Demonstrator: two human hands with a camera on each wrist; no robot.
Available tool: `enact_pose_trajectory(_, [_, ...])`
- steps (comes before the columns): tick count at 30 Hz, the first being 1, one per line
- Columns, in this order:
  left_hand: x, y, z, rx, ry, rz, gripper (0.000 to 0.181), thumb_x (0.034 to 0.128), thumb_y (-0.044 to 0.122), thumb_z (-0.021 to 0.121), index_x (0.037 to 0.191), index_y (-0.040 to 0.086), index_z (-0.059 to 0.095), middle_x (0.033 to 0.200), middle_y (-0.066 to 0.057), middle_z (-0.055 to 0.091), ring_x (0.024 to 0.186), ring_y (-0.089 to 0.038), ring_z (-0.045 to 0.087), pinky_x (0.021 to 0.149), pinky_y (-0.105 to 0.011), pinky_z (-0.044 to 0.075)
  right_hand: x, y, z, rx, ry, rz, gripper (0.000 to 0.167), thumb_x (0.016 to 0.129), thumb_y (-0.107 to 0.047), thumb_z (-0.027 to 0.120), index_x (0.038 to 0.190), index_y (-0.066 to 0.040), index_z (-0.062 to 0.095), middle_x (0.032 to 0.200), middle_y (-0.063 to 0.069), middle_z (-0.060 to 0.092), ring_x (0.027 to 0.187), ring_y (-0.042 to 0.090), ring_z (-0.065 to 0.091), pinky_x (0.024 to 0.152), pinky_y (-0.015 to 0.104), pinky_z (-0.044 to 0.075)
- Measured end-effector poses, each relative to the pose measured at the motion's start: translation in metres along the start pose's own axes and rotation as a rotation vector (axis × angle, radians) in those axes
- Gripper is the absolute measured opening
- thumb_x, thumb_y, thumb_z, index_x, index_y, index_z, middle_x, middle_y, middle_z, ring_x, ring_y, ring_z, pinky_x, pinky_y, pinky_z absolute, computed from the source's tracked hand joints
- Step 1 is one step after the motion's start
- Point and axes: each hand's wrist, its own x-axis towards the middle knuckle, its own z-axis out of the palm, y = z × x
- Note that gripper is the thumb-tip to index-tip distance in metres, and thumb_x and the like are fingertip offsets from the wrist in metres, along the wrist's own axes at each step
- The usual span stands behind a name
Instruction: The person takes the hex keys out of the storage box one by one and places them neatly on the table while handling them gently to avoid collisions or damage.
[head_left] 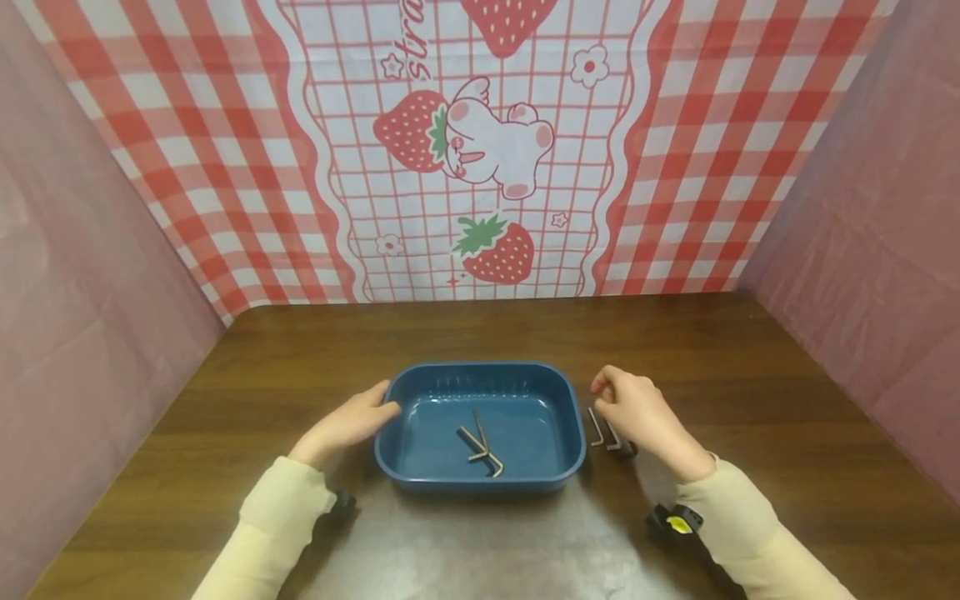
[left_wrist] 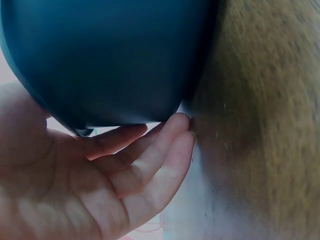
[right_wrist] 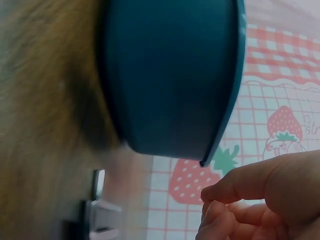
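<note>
A blue rectangular tray stands on the table with several metal hex keys lying crossed inside it. My left hand grips its left end, thumb over the rim; in the left wrist view the fingers bend against the outer wall. To the right of the tray lie more L-shaped hex keys, partly covered by my right hand. That hand hovers above them with loosely bent fingers. In the right wrist view, nothing shows between its thumb and fingertips.
The brown wooden table runs back to a red-and-white strawberry cloth. Pink fabric hangs at both sides. Both wrists carry dark straps, the right one with a yellow part.
</note>
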Motion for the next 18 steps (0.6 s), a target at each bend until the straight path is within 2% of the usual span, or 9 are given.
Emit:
enact_pose_trajectory(7, [-0.002,0.001,-0.002,0.058,-0.001,0.036,0.041,0.0895,0.022,0.045,0.125,0.001,0.043,0.120,-0.015,0.055,0.106,-0.024,0.052,0.093,-0.046,0.042,0.005,-0.013,0.001,0.014,0.021,-0.029,0.009,0.074,-0.006,0.058,0.083,-0.005,0.061,0.063,-0.001,0.050,0.057,0.013,0.046,0.053,0.026,0.037])
enact_pose_trajectory(14, [0.001,-0.001,-0.001,0.027,-0.001,0.011,0.046,0.0896,0.023,0.045,0.130,0.003,0.040,0.125,-0.015,0.052,0.110,-0.024,0.050,0.095,-0.046,0.040,0.010,-0.029,0.007,0.030,-0.015,-0.024,0.009,0.076,-0.008,0.060,0.085,-0.006,0.061,0.063,0.000,0.050,0.056,0.012,0.046,0.052,0.026,0.037])
enact_pose_trajectory(18, [0.001,-0.002,-0.001,0.040,-0.004,0.018,0.046,0.0896,0.023,0.045,0.130,0.002,0.040,0.125,-0.015,0.052,0.110,-0.024,0.050,0.095,-0.046,0.040,0.011,-0.037,0.012,0.020,-0.013,-0.034,0.009,0.075,-0.008,0.060,0.084,-0.007,0.061,0.061,-0.001,0.049,0.055,0.012,0.045,0.051,0.026,0.036])
